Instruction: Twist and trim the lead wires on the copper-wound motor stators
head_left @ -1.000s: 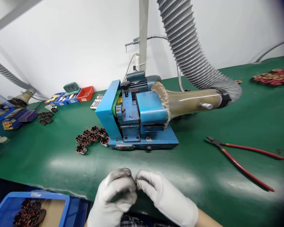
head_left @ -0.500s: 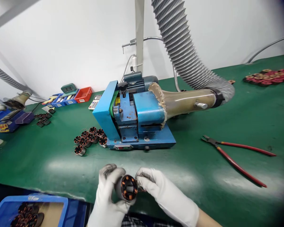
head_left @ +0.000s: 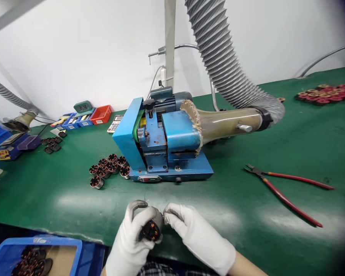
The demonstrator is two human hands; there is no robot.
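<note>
A motor stator [head_left: 151,230] with a dark slotted face and copper windings is gripped in my gloved left hand [head_left: 133,234], whose fingers and thumb wrap round its side. Close beside it on the right, my gloved right hand [head_left: 179,222] is closed in a pinch at the stator's edge. Its fingertips appear to hold a thin wire of the stator, though the wire itself barely shows. Several more wound stators [head_left: 103,171] stand grouped on the green table, left of the blue machine's base.
A blue belt-driven machine [head_left: 155,161] with a grey extraction hose [head_left: 212,46] stands ahead. Red-handled pliers [head_left: 287,191] lie open on the right. A blue bin [head_left: 79,253] holding stators is at lower left; red and tan rings [head_left: 324,94] lie far right.
My left hand has tilted the stator, so its face now points more downward and toward me. My right hand has shifted slightly left and stays pinched beside it.
</note>
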